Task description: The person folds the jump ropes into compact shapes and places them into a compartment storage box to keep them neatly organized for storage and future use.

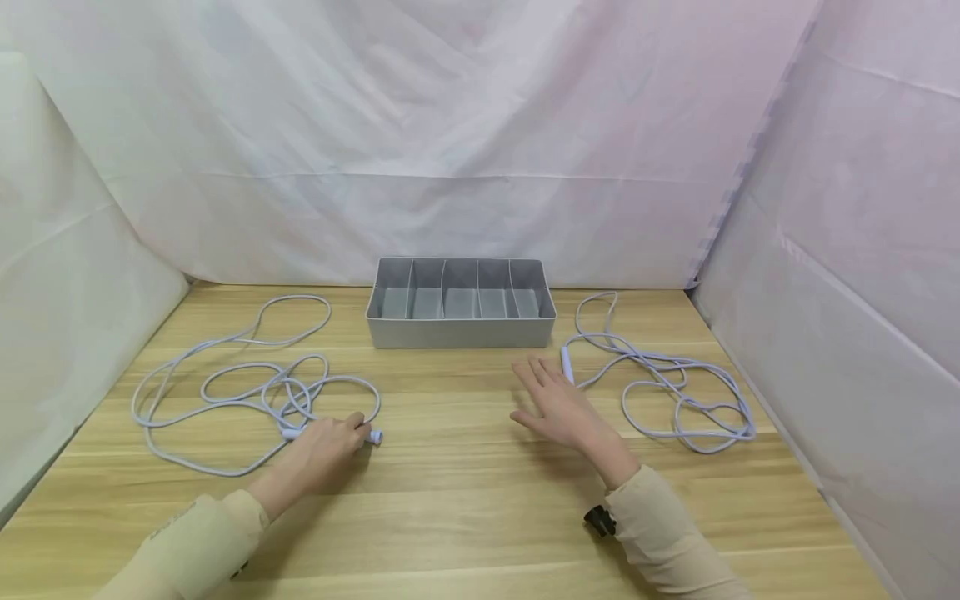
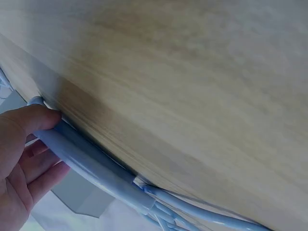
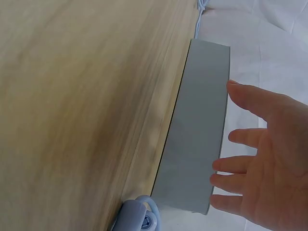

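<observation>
On the left side of the table, my left hand (image 1: 322, 454) grips a light blue jump rope by its handle (image 2: 96, 166). The thumb lies across the handle near one end, with fingers curled under it; the cord runs out of the other end. Loose loops of that cord spread beyond the hand. My right hand (image 1: 558, 408) hovers over the table with fingers spread, holding nothing. Just beyond it lies a second light blue jump rope's handle (image 1: 567, 365), its cord in tangled loops to the right.
A grey box (image 1: 461, 335) with several compartments in a row stands at the back centre of the wooden table (image 1: 465, 517). White cloth (image 1: 450, 208) hangs behind it and along both sides. A small black object (image 1: 600, 521) shows at the right sleeve.
</observation>
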`<state>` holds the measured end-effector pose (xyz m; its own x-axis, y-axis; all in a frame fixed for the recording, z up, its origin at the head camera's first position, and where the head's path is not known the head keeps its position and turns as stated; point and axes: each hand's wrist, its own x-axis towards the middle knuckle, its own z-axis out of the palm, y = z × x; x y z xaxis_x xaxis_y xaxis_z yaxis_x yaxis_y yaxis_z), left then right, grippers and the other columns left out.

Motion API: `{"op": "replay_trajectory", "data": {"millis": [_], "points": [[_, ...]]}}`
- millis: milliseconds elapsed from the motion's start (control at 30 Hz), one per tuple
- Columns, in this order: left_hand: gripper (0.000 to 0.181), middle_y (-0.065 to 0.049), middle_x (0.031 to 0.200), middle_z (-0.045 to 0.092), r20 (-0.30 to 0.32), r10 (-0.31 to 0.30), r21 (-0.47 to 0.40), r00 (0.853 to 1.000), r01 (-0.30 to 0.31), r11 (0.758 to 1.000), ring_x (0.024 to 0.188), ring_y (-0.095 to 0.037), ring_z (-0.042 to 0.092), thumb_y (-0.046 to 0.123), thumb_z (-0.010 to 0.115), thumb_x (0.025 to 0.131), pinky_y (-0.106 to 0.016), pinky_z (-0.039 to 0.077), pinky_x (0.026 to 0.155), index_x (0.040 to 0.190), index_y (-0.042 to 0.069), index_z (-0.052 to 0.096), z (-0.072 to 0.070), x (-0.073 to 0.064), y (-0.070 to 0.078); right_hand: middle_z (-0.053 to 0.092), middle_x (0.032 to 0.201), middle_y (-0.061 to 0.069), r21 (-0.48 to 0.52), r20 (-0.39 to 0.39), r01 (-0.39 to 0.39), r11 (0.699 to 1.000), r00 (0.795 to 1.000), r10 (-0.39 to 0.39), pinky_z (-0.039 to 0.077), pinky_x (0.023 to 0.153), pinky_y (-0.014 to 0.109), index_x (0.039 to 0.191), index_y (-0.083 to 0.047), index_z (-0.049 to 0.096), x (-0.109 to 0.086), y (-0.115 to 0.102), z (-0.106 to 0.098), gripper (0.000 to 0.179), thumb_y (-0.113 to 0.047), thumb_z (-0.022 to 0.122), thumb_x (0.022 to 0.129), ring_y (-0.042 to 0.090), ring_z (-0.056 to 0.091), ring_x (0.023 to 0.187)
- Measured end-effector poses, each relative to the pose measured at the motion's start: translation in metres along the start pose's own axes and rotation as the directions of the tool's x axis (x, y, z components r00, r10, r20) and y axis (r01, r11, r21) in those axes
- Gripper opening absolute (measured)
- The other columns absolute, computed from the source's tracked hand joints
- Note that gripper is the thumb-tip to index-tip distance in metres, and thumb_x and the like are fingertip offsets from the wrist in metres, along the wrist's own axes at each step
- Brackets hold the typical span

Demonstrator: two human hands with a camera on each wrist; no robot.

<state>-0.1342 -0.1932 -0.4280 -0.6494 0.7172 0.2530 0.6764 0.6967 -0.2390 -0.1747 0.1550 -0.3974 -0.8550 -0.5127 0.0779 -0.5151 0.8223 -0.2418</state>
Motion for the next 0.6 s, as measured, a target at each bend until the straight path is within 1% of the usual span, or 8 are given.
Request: {"op": "replay_trajectory", "data": {"millis": [133,233,367,433,500,533,600], "points": [[0.018,-0.004,0.066,0.05,-0.007,0.005,0.01,1.0,-0.005,1.0,0.043,-0.01,0.041,-0.013,0.064,0.063,-0.022,0.037,0.036,0.072,0.001,0.058,0.001,0.002,-0.001,0.025,0.142,0.028,0.008,0.011,-0.001,1.0,1.0,0.001,0.022,0.106,0.051,0.14,-0.002,0.029,0.0,-0.001,0.0,0.072,-0.037,0.06,0.085,0.04,0.022,0.131],[0.019,-0.004,0.063,0.05,-0.019,0.006,0.023,1.0,-0.006,1.0,0.043,-0.01,0.042,-0.014,0.065,0.063,-0.022,0.037,0.035,0.07,0.001,0.056,0.002,0.003,-0.001,0.025,0.142,0.028,0.007,0.017,0.001,1.0,1.0,-0.001,0.023,0.106,0.052,0.14,-0.002,0.029,0.0,-0.002,0.001,0.072,-0.036,0.06,0.086,0.041,0.023,0.131],[0.021,-0.004,0.059,0.053,-0.041,-0.002,0.026,0.999,0.003,1.0,0.042,-0.01,0.043,-0.011,0.068,0.064,-0.022,0.037,0.035,0.069,0.003,0.053,-0.002,0.002,-0.001,0.025,0.142,0.027,0.014,0.021,0.007,1.0,1.0,-0.007,0.023,0.105,0.052,0.141,-0.003,0.028,-0.001,-0.006,-0.001,0.071,-0.037,0.059,0.086,0.04,0.023,0.131],[0.022,-0.004,0.057,0.054,-0.061,-0.011,0.023,0.998,0.012,1.0,0.04,-0.01,0.043,-0.01,0.068,0.065,-0.022,0.036,0.034,0.071,0.003,0.052,-0.006,0.003,0.0,0.024,0.143,0.026,0.033,0.028,0.007,0.999,1.0,-0.008,0.023,0.106,0.051,0.141,-0.004,0.028,-0.001,-0.008,-0.003,0.07,-0.037,0.058,0.087,0.039,0.022,0.132],[0.02,-0.004,0.057,0.054,-0.088,-0.032,-0.007,0.996,0.032,0.999,0.04,-0.01,0.041,-0.008,0.069,0.067,-0.02,0.034,0.033,0.074,0.002,0.053,-0.014,0.005,0.001,0.023,0.144,0.025,0.06,0.042,0.005,0.998,0.999,-0.007,0.023,0.106,0.051,0.142,-0.005,0.027,-0.002,-0.012,-0.005,0.07,-0.037,0.057,0.087,0.037,0.021,0.133],[0.019,-0.003,0.057,0.055,-0.103,-0.052,-0.025,0.993,0.05,0.998,0.039,-0.009,0.041,-0.005,0.07,0.068,-0.019,0.033,0.033,0.077,0.002,0.054,-0.018,0.007,0.001,0.022,0.145,0.024,0.081,0.05,0.003,0.997,0.999,-0.007,0.022,0.106,0.051,0.142,-0.006,0.026,-0.002,-0.014,-0.006,0.07,-0.037,0.057,0.088,0.037,0.02,0.134],[0.02,-0.002,0.057,0.056,-0.163,-0.085,-0.067,0.983,0.075,0.995,0.039,-0.008,0.04,-0.001,0.072,0.069,-0.018,0.031,0.032,0.08,0.002,0.056,-0.026,0.011,0.002,0.022,0.145,0.023,0.106,0.058,0.014,0.994,0.998,-0.02,0.022,0.107,0.051,0.143,-0.007,0.025,-0.002,-0.017,-0.006,0.07,-0.036,0.057,0.088,0.036,0.019,0.134]]}}
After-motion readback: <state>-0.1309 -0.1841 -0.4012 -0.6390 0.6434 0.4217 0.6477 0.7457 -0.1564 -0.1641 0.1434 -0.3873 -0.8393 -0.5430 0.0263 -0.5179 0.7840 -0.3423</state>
